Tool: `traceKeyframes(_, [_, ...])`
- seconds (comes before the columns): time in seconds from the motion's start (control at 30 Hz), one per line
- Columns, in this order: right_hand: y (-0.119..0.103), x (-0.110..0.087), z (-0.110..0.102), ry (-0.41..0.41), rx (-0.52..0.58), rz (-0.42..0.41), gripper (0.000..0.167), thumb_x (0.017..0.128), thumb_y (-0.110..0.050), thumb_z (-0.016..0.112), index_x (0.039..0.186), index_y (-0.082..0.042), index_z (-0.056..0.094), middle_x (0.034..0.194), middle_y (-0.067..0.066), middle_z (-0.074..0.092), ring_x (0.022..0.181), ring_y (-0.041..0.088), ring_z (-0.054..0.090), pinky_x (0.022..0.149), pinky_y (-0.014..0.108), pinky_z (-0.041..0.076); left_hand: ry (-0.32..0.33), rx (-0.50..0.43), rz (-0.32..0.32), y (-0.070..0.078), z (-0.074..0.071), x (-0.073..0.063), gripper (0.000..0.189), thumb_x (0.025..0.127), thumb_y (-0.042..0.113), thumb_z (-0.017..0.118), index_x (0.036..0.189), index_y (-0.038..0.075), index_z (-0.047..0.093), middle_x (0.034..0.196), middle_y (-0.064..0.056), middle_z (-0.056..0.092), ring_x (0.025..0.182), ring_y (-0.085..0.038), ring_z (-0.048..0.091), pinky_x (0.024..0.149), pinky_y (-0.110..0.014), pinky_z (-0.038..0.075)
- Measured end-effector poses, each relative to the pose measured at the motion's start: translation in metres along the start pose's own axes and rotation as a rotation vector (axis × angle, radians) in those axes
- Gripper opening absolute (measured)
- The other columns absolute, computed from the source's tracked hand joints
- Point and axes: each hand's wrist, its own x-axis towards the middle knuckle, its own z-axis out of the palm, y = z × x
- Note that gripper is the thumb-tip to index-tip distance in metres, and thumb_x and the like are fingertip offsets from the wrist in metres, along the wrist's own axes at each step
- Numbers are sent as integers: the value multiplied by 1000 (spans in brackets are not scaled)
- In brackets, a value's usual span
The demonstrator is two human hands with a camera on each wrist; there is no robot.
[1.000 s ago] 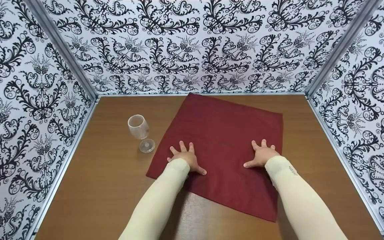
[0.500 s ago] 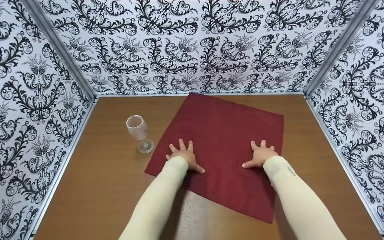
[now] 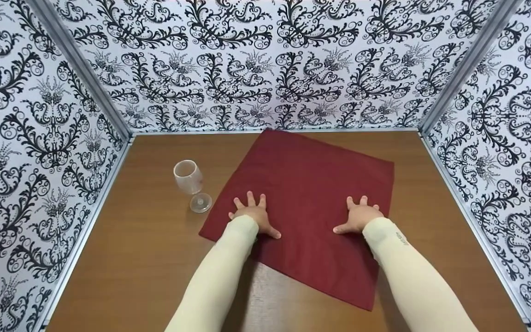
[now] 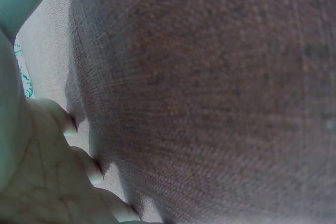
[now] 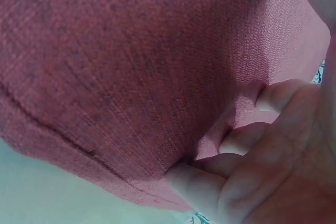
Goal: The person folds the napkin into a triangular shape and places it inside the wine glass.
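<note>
A dark red cloth napkin (image 3: 311,184) lies spread flat and slightly turned on the wooden table. On its left part rests my left hand (image 3: 254,217), fingers spread and thumb out to the right. My right hand (image 3: 360,217) rests on the right part, its fingers also spread and the thumb pointing left. In the left wrist view the fingertips (image 4: 89,169) touch the cloth (image 4: 210,93). Fingertips (image 5: 236,140) press on the fabric (image 5: 131,77) in the right wrist view too, near a stitched hem. Neither hand grips anything.
A clear stemmed glass (image 3: 188,177) stands on the wooden table (image 3: 145,258), left of the cloth and close to its left edge. Patterned black-and-white walls (image 3: 256,69) with grey metal corner posts enclose the table at the back and both sides.
The cloth has turned slightly clockwise under both hands: its near corner has shifted left and its right corner a little nearer. Both hands stay spread on it. The glass stands in place.
</note>
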Motion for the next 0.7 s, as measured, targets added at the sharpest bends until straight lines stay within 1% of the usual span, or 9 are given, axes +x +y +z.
traceKeyframes(0.07, [-1,-2,-5,-17,-40,-8,127,83,-72,75,167,2,14,163,49,6,142,76,23,112,76,37,0,5,-16,2,-1,-3,138,69,70,89,171,31,4,178,-11,-13,161,-53,-8,122,-76,21])
traceKeyframes(0.13, [-1,-3,-11,-11,-79,-31,119,86,-70,73,165,3,24,163,46,20,144,67,34,113,71,41,-3,13,-30,5,-2,-7,136,71,70,87,171,30,4,178,-11,-15,161,-53,-9,121,-78,21])
traceKeyframes(0.23, [6,0,-20,79,-121,-73,106,88,-65,72,159,5,38,159,40,37,144,58,44,110,66,46,0,-16,-34,10,-1,-18,133,74,71,84,171,26,7,178,-15,-13,160,-57,-5,117,-81,23])
traceKeyframes(0.3, [13,4,-22,139,-85,-91,101,89,-60,74,161,1,38,164,36,34,147,59,38,112,68,43,-12,-36,-30,12,1,-26,132,74,74,82,171,25,7,177,-17,-12,159,-59,-4,116,-82,25])
traceKeyframes(0.37, [20,7,-23,155,-27,-102,106,87,-57,78,165,-3,29,169,36,20,150,65,25,115,72,37,-18,-58,-31,13,5,-32,133,73,75,82,171,26,6,177,-18,-11,159,-59,-4,116,-81,26])
traceKeyframes(0.43, [26,7,-21,109,42,-101,115,86,-56,81,169,-8,19,171,36,5,150,70,8,118,76,28,-16,-58,-32,13,8,-36,134,72,74,84,171,28,6,177,-18,-10,159,-59,-4,117,-81,26])
traceKeyframes(0.5, [31,7,-19,56,87,-98,119,85,-57,82,170,-10,13,172,35,-2,150,72,-1,120,78,20,-9,-57,-35,13,11,-37,135,71,73,85,171,30,5,178,-16,-12,159,-58,-5,118,-80,25])
traceKeyframes(0.6, [35,6,-15,24,121,-90,121,84,-59,83,169,-9,13,171,35,-4,149,73,-7,121,79,12,1,-45,-35,14,12,-35,136,70,73,86,171,31,5,178,-16,-12,159,-58,-5,118,-79,25])
traceKeyframes(0.7, [36,8,-13,38,134,-91,121,83,-60,83,169,-8,15,171,36,-3,149,73,-6,121,79,10,-2,-41,-37,13,11,-33,138,69,73,86,171,32,3,177,-16,-14,158,-59,-7,119,-79,24])
